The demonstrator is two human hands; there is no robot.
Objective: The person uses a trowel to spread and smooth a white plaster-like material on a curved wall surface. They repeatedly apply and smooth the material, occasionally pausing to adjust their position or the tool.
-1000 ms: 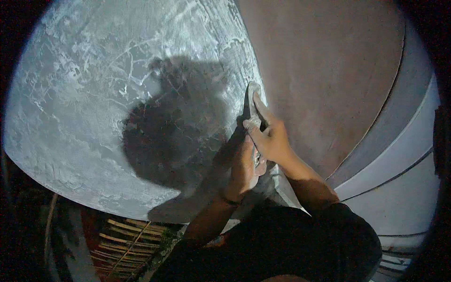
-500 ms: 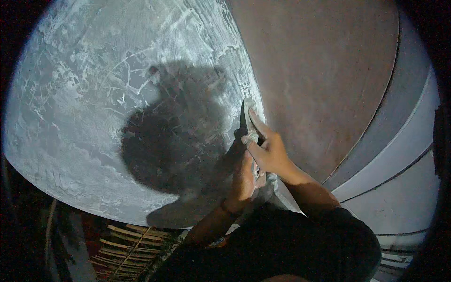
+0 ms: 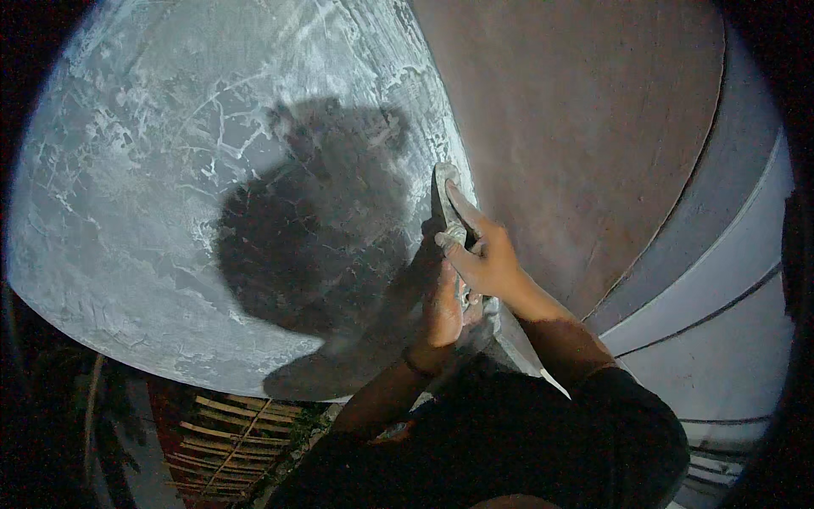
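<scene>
A putty-smeared tool with a narrow, rounded blade, like a small trowel (image 3: 443, 181), lies against the right-hand edge of a large grey curved panel (image 3: 153, 246). My right hand (image 3: 494, 259) is closed on it, index finger stretched along the blade and thumb pressed at its base. Close below, my left hand (image 3: 442, 312) is held palm inward with the fingers curled. Whitish paste coats both hands' fingers. Whatever lies in the left palm is mostly hidden behind my right hand. White streaks and patches cover the panel, thickest along the edge beside the blade.
A smooth brown curved panel (image 3: 585, 127) adjoins on the right, followed by grey bands (image 3: 678, 327) with dark seams. Beneath the panel's lower left edge is a rack of wooden slats (image 3: 233, 441). A dark shadow (image 3: 314, 229) falls across the grey panel.
Both hands and the tool have shifted slightly upward along the panel's edge. The blade has turned, showing more of its face. My right hand keeps its grip.
</scene>
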